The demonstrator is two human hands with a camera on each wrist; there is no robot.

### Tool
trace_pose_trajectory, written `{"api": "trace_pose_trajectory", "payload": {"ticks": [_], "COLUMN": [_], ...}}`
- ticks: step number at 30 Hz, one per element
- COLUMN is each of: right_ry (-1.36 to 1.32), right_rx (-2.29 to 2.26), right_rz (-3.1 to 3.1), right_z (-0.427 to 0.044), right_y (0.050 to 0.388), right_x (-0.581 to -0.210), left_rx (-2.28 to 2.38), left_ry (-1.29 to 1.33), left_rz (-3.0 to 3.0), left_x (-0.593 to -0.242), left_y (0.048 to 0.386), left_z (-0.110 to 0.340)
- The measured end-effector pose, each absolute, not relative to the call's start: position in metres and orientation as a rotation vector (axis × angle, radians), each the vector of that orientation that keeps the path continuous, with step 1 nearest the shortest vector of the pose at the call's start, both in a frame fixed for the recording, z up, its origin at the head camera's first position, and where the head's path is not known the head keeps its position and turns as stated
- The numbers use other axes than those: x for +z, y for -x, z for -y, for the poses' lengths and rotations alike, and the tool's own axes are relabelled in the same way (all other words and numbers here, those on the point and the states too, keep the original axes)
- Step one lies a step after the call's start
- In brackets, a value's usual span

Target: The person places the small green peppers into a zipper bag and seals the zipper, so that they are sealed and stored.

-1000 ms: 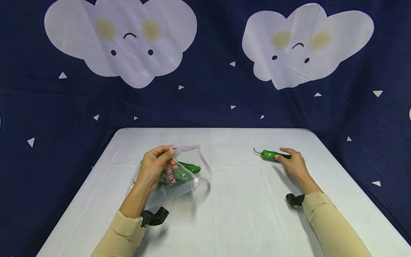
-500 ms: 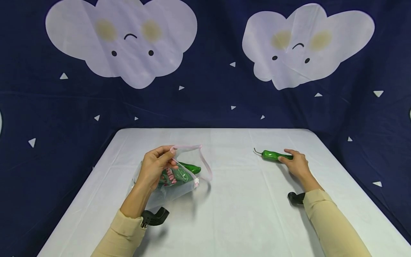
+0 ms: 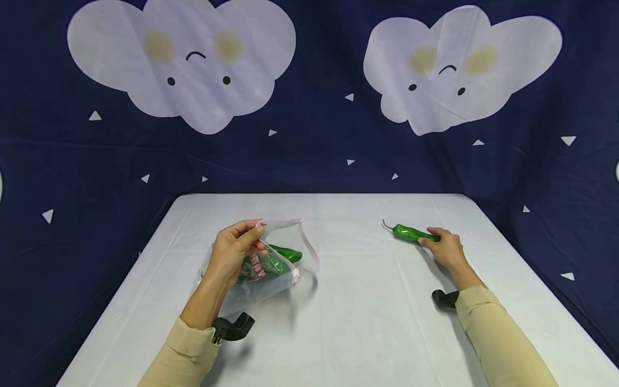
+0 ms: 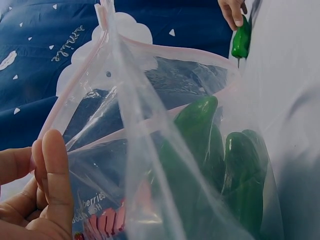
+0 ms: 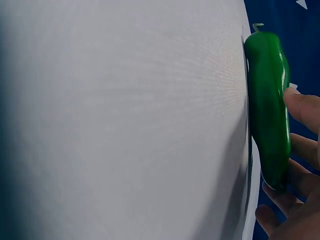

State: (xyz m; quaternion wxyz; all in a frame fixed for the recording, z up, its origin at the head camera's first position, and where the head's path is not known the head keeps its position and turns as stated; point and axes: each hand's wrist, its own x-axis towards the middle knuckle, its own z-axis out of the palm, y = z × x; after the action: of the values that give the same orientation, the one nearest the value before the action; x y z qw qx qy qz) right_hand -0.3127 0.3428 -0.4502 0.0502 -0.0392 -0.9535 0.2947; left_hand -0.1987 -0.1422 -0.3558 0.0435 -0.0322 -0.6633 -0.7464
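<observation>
My left hand (image 3: 234,250) pinches the pink-edged rim of a clear zip bag (image 3: 256,295), whose mouth gapes toward the right. Inside the bag lie green peppers (image 4: 195,130), seen through the plastic in the left wrist view, where printed lettering also shows. On the right of the table, my right hand (image 3: 446,248) grips a green chili pepper (image 3: 408,233) by its tip end, thumb on the near side and fingers on the far side. Its thin stem points left. In the right wrist view, the pepper (image 5: 268,100) lies along the white surface, and fingertips touch its side.
A white-covered table (image 3: 358,312) lies under both hands. Behind it hangs a dark blue cloth (image 3: 309,150) with clouds and small triangles. Black wrist mounts (image 3: 234,326) stick out beside the sleeves.
My right hand has shifted slightly right along the chili pepper toward its tip, and the stem end now sits tilted a little higher. The left hand and bag stay still.
</observation>
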Motion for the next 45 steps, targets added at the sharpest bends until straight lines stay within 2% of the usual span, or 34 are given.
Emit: {"api": "trace_pose_trajectory", "payload": {"ticks": [28,45], "right_ry": [0.049,-0.056], "right_rx": [0.907,1.042], "right_rz": [2.882,2.843], "right_z": [-0.344,-0.318], "right_y": [0.305,0.294], "right_x": [-0.454,-0.446], "left_rx": [-2.278,-2.275], "left_ry": [0.102,0.095], "left_rz": [2.042,2.044], "left_x": [-0.357,-0.358], "left_y": [0.199,0.201], "left_z": [0.141,0.141]}}
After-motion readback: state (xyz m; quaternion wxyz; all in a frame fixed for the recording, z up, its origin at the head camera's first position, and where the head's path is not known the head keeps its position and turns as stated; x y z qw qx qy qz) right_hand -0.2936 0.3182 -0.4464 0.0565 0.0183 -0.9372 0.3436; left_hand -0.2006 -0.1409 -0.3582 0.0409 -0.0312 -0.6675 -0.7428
